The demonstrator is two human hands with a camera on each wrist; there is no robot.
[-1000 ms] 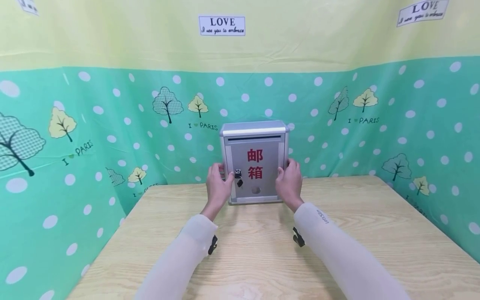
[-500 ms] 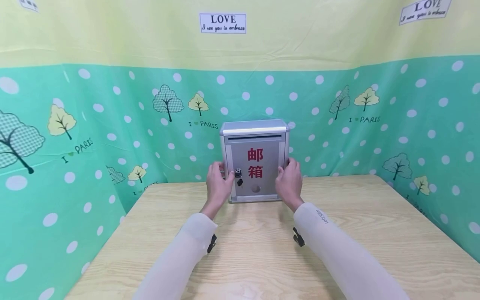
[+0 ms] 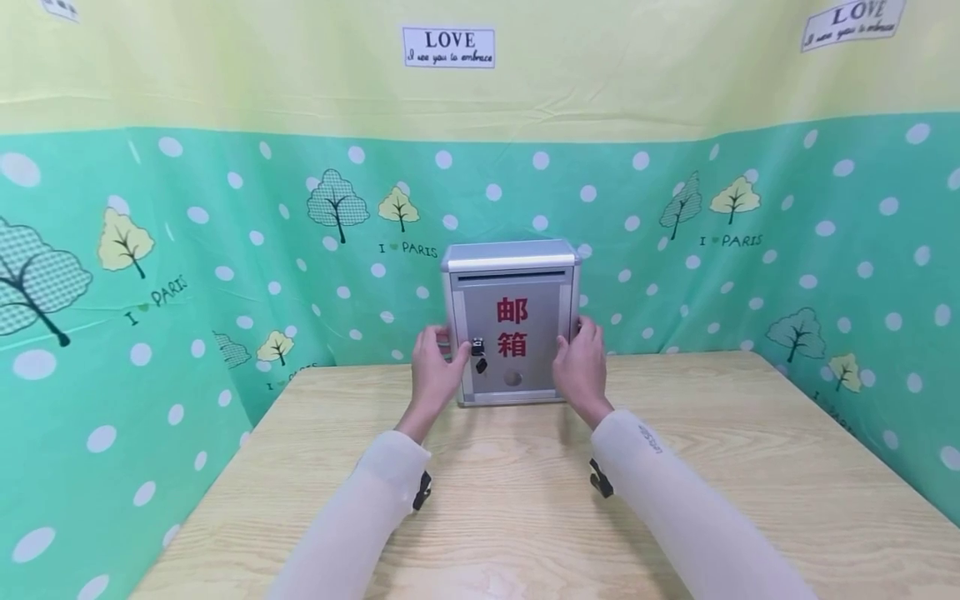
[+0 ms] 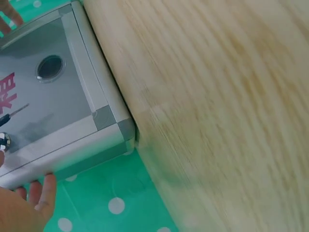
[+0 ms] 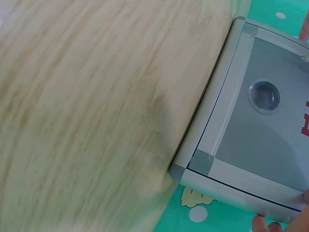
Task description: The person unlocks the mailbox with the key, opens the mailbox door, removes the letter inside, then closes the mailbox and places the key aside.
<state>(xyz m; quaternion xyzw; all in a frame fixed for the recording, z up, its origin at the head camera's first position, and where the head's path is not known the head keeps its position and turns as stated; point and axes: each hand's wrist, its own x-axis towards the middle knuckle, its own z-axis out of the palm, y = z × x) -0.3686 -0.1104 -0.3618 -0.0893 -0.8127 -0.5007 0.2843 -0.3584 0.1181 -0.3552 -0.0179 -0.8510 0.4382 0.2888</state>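
Note:
A silver-grey metal mailbox stands upright at the back of the table, with a slot near its top and red characters on the front. My left hand holds its left side, thumb at the front beside the lock, from which a key hangs. Gripping the right side is my right hand, its thumb on the front frame and fingers along the side. Both wrist views show the fingers on the box's sides; the fingertips behind it are partly hidden. A round window sits low in the door.
The light wood table reaches back to a green dotted cloth that hangs behind and along both sides. Close behind the mailbox is the back cloth. Each forearm wears a pale sleeve, with a black strap piece under the right wrist.

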